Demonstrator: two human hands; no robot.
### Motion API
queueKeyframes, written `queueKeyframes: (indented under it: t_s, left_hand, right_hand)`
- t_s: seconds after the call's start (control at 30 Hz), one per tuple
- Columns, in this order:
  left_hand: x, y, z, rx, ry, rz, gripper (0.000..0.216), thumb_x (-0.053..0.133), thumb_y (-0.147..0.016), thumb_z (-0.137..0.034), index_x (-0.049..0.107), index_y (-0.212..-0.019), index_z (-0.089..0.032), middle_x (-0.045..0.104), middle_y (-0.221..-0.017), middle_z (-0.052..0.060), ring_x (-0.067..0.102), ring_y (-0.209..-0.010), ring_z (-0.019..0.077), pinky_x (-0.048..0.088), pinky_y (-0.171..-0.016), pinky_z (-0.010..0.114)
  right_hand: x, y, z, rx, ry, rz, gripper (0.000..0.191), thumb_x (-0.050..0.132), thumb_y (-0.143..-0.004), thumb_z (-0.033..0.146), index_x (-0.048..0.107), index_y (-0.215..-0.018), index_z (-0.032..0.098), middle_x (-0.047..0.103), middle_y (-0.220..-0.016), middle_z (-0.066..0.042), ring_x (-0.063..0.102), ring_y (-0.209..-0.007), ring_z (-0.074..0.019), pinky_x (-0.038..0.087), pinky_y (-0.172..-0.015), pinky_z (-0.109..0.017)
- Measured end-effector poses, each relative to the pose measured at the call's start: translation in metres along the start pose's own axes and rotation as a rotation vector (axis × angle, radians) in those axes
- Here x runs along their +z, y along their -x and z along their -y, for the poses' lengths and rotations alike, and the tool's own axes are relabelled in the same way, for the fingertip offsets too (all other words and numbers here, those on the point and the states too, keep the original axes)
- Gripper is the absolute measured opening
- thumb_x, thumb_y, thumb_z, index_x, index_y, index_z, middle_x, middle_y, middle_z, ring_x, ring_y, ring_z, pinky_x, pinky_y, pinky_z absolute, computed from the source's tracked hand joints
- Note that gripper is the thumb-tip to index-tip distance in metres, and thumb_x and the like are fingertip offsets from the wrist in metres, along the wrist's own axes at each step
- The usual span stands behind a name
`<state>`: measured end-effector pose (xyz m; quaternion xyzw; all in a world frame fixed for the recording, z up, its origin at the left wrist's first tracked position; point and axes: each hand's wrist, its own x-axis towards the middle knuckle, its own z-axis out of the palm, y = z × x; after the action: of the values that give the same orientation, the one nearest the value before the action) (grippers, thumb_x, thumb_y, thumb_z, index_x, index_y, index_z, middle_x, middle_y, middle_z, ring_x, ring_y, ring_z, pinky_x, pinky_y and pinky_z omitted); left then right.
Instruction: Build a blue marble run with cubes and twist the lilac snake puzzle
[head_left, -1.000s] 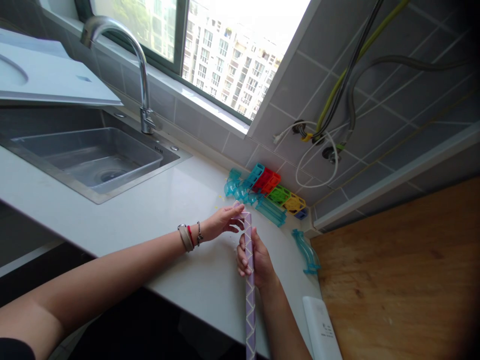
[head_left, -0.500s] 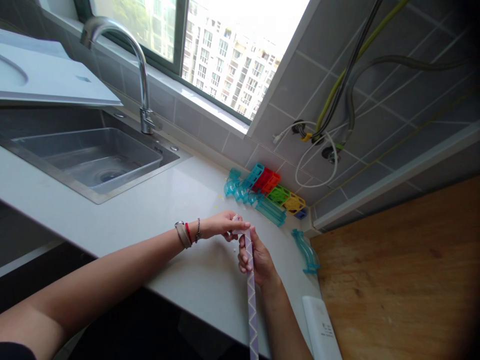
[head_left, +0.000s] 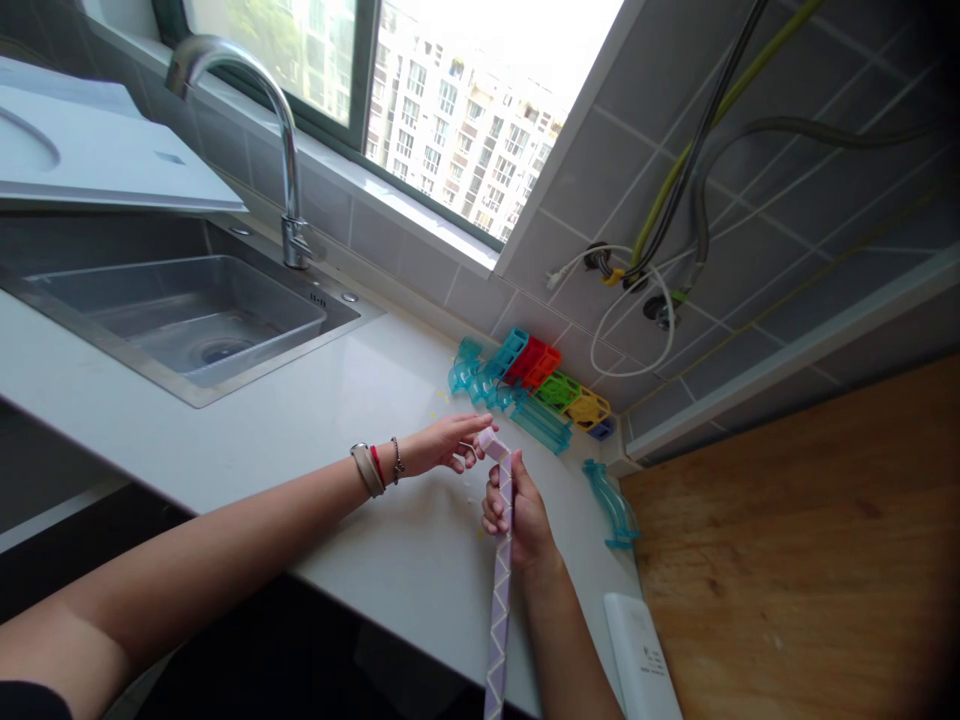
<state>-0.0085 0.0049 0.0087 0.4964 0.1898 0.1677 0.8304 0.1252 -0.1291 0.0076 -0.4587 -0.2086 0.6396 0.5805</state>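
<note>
A long lilac snake puzzle with pale zigzag lines runs from above the counter down past the lower edge of the view. Its top end bends over to the left. My right hand is wrapped round it just below that bend, thumb lying along the upper side. Beside the bent end is my left hand, fingers stretched and apart; whether a fingertip touches the puzzle I cannot tell. Bracelets circle the left wrist.
Clear teal track pieces and coloured plastic blocks line the wall. A curved teal piece lies right, near a white box-like object and wooden board. Left are a sink and faucet.
My left hand has let go of the puzzle's bent end and its fingers have opened. The bent end now shows, and the puzzle's lower part has swung slightly left.
</note>
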Motion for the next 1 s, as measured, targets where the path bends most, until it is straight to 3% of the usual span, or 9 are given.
queueKeyframes:
  t_s: [0.23,0.37,0.5,0.8,1.0]
  left_hand:
    - [-0.005,-0.002,0.006,0.278,-0.125,0.092,0.066,0.084,-0.075,-0.042,0.06,-0.135,-0.028,0.067,-0.12,0.009,0.064,-0.091,0.0154,0.049,-0.069,0.025]
    - [-0.005,-0.006,0.008,0.282,-0.137,0.064,0.059,0.089,-0.068,-0.036,0.068,-0.121,-0.018,0.071,-0.092,0.004,0.063,-0.076,0.0131,0.046,-0.067,0.025]
    - [-0.003,-0.008,0.007,0.267,-0.18,-0.028,0.046,0.088,-0.067,-0.04,0.071,-0.099,-0.013,0.067,-0.071,0.0,0.059,-0.063,0.011,0.044,-0.06,0.024]
    - [0.001,-0.005,0.007,0.355,-0.345,-0.075,0.045,0.081,-0.073,-0.053,0.07,-0.09,-0.013,0.066,-0.07,0.001,0.057,-0.059,0.0109,0.045,-0.058,0.023]
    - [0.002,-0.009,0.014,0.24,-0.271,-0.206,0.063,0.059,-0.082,-0.074,0.056,-0.061,-0.015,0.048,-0.052,-0.003,0.044,-0.045,0.0077,0.031,-0.047,0.022]
  right_hand:
    - [-0.005,0.001,0.006,0.082,-0.136,0.168,0.055,0.044,-0.098,0.068,0.054,-0.074,0.019,0.044,-0.038,0.009,0.023,-0.025,-0.0039,0.029,-0.03,-0.014]
    - [-0.007,0.001,0.006,0.098,-0.152,0.212,0.055,0.042,-0.098,0.069,0.054,-0.075,0.02,0.044,-0.039,0.01,0.022,-0.025,-0.0039,0.029,-0.03,-0.014]
    - [-0.008,0.0,0.003,0.113,-0.13,0.208,0.055,0.046,-0.095,0.071,0.053,-0.077,0.02,0.044,-0.04,0.01,0.023,-0.026,-0.0037,0.029,-0.031,-0.014]
    - [-0.011,-0.003,0.004,0.125,-0.086,0.194,0.057,0.053,-0.09,0.074,0.054,-0.076,0.02,0.044,-0.039,0.011,0.024,-0.026,-0.0036,0.031,-0.03,-0.015]
    - [-0.002,0.0,-0.008,0.074,0.068,0.098,0.057,0.061,-0.084,0.075,0.057,-0.079,0.018,0.053,-0.043,0.007,0.036,-0.027,-0.0054,0.04,-0.033,-0.018]
